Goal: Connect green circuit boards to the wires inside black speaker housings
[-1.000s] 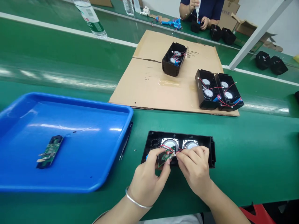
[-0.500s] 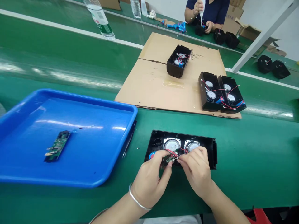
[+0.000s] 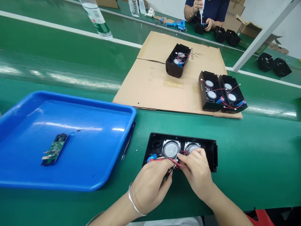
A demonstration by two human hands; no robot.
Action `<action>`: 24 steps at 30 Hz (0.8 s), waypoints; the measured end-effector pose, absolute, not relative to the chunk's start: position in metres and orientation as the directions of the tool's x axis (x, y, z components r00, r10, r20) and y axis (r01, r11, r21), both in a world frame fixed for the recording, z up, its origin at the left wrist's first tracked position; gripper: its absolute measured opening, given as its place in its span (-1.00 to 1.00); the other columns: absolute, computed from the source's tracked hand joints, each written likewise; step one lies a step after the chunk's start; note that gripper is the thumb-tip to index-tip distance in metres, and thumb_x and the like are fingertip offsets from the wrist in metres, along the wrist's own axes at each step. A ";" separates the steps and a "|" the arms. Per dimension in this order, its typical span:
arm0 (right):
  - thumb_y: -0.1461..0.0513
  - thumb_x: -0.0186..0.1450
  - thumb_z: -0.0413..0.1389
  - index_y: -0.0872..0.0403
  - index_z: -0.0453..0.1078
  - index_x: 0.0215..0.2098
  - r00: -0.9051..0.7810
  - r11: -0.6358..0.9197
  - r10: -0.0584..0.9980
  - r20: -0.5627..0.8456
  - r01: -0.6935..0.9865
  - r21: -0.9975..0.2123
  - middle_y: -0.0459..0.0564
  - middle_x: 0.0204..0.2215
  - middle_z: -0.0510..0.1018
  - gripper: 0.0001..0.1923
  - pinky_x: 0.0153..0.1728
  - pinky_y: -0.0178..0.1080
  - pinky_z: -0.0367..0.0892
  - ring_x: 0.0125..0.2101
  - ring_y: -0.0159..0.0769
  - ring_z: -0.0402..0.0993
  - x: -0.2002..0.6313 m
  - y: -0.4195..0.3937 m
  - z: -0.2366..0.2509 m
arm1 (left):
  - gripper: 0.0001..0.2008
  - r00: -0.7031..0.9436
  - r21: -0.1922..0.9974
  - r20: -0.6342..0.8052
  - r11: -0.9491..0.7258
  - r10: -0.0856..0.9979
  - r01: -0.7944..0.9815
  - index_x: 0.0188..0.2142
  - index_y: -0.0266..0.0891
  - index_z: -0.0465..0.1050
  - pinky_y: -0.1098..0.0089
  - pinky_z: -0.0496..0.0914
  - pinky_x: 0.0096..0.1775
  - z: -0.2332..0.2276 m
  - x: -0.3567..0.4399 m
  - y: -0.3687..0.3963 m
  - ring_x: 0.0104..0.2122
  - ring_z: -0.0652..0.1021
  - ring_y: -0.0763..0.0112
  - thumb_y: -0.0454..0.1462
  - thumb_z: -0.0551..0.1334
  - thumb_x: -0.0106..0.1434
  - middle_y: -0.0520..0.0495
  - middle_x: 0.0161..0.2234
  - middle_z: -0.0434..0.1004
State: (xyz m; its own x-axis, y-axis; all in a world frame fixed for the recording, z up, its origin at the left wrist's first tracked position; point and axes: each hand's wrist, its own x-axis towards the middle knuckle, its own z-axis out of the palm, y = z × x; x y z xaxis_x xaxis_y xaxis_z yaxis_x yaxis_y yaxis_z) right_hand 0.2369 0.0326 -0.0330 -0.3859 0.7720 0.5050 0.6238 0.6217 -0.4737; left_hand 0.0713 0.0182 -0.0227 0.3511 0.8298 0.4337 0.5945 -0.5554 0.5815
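A black speaker housing (image 3: 210,147) lies open on the green bench in front of me, with two round silver speaker drivers (image 3: 171,149) inside and a blue part (image 3: 152,158) at its left end. My left hand (image 3: 150,185) pinches a small circuit board at the housing's near edge; the board is mostly hidden under my fingers. My right hand (image 3: 196,169) grips the red wires (image 3: 169,160) where they meet the board. Both hands touch each other over the housing's front wall.
A blue tray (image 3: 70,110) at left holds one green circuit board (image 3: 54,149). A cardboard sheet (image 3: 150,84) beyond carries three more open speaker housings (image 3: 177,61). A water bottle (image 3: 95,17) stands far left. Another person's hands (image 3: 202,18) work across the belt. A white post (image 3: 258,34) slants at right.
The circuit board, tilted up and visible in my left hand before, has been turned down and is now hidden under my fingers. Red wires now stretch along the housing's near edge.
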 end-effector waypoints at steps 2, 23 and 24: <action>0.32 0.38 -0.03 0.18 0.37 -0.24 -0.373 0.616 0.774 0.511 0.628 -0.475 -0.15 -0.61 0.36 -0.86 -0.38 -0.24 0.18 -0.56 -0.42 0.21 0.236 0.032 -0.034 | -0.77 0.352 0.601 0.418 -0.546 0.837 0.584 -0.21 -0.17 0.23 0.42 0.46 -0.42 -0.023 0.069 0.019 -0.48 0.59 0.35 -0.47 0.01 0.19 0.00 -0.44 0.56; 0.14 -0.11 0.39 0.09 -0.05 0.27 -0.559 0.547 0.829 0.020 0.803 -0.235 0.25 0.12 0.22 0.09 0.11 0.23 -0.04 0.12 0.07 0.11 0.279 0.051 -0.007 | -0.83 0.009 0.941 0.009 -0.011 1.000 0.339 -0.23 -0.13 0.36 0.42 0.52 -0.46 -0.016 0.076 0.017 -0.50 0.61 0.32 -0.18 0.18 0.17 0.04 -0.48 0.61; 0.11 -0.11 0.39 0.09 -0.05 0.27 -0.550 0.537 0.835 0.019 0.806 -0.249 0.25 0.12 0.21 0.09 0.12 0.23 -0.05 0.12 0.08 0.10 0.281 0.049 -0.008 | -0.79 -0.016 0.945 0.014 -0.008 1.000 0.327 -0.21 -0.12 0.37 0.41 0.54 -0.44 -0.018 0.077 0.014 -0.49 0.62 0.30 -0.13 0.19 0.17 0.02 -0.45 0.62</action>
